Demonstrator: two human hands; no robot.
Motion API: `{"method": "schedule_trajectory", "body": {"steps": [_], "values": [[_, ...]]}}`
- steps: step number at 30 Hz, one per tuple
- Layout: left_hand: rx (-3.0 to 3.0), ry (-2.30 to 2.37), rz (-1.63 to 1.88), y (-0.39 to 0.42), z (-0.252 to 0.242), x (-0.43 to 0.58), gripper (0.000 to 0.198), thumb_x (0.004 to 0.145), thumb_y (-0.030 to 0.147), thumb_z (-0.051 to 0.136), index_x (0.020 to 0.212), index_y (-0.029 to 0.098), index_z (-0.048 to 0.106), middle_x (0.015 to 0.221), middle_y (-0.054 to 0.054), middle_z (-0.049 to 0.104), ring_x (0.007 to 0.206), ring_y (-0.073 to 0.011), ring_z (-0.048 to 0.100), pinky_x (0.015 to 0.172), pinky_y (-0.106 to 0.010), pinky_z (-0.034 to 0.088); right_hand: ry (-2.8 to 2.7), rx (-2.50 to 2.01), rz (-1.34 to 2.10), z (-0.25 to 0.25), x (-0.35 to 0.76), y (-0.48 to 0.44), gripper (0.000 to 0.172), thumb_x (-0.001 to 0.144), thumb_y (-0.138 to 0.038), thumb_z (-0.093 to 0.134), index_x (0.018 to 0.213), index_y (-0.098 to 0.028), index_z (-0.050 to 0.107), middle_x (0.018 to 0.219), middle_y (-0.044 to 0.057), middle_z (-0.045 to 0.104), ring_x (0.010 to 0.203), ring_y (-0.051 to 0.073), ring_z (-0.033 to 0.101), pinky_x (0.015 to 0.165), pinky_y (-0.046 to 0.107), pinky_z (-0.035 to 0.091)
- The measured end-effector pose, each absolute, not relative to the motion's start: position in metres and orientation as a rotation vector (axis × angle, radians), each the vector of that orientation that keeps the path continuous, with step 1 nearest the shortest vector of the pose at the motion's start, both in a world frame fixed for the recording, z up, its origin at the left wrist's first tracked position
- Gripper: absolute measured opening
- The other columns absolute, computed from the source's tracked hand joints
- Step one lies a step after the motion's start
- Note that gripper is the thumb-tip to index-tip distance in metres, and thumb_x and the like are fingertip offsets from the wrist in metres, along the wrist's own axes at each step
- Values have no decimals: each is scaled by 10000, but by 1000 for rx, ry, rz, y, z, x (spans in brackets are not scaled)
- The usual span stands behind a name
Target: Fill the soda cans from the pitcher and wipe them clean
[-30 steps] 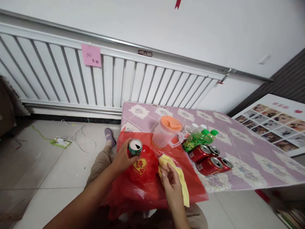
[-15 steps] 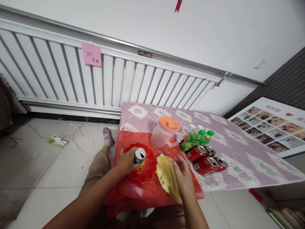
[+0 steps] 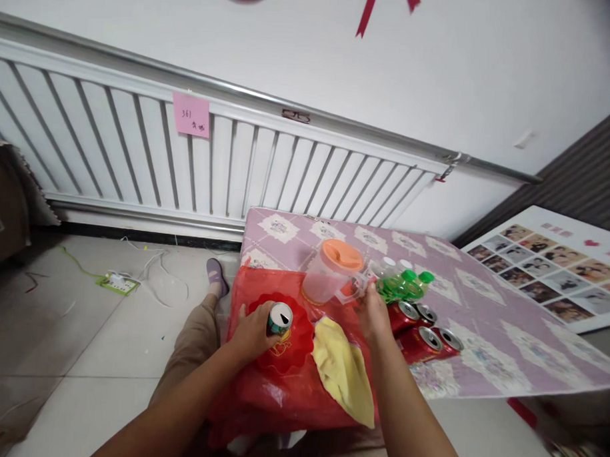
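My left hand (image 3: 253, 330) is closed around an opened drink can (image 3: 280, 319) with a dark green side and a silver top. It holds the can upright over a red scallop-edged dish (image 3: 293, 361). My right hand (image 3: 373, 312) reaches out beside the handle of a clear pitcher (image 3: 319, 280) with an orange lid (image 3: 342, 255). Its fingers look extended and partly hidden; firm contact with the handle does not show. A yellow cloth (image 3: 344, 373) lies loose on the red plastic sheet (image 3: 293, 411), left of my right forearm.
Right of the pitcher stand several bottles with green caps (image 3: 409, 276) and white caps, partly behind my right hand. Several red cans (image 3: 421, 344) stand nearer me on the flowered tablecloth (image 3: 486, 328). A radiator (image 3: 287, 168) runs behind the table; a photo board (image 3: 548, 264) leans at right.
My right hand has moved from beside the yellow cloth forward to the pitcher's handle. My left hand still holds the can over the dish. The view has shifted slightly.
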State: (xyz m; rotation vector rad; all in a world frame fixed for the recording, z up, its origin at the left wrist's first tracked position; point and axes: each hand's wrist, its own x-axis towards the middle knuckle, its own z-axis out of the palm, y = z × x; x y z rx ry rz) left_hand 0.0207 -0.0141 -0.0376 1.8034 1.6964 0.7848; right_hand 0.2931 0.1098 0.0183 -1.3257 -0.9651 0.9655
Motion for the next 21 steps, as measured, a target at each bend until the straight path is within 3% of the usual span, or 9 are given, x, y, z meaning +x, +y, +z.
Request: {"method": "schedule_trajectory", "body": {"steps": [7,15,21], "values": [[1793,1692,803,-14,-40,21,704,742,249,747,1379,258,448,1434,-115,586,1340,-329,529,1219,-647,39,-864,-1275,1057,29,272,127,479,750,-696,644,774,-222,583,624,-38,650,571,143,621,501,236,437],[1808,1704,791,-14,-40,21,716,742,252,751,1387,258,441,1436,-121,583,1321,-348,543,1197,-691,63,-802,-1230,1026,55,244,151,412,783,-598,667,701,-251,460,506,-91,509,444,99,503,445,214,411],[1815,1718,791,-14,-39,22,714,739,224,746,1384,264,442,1425,-129,591,1318,-341,542,1209,-662,72,-843,-1199,986,86,257,147,453,763,-651,663,710,-249,461,537,-85,521,459,102,519,433,220,408]]}}
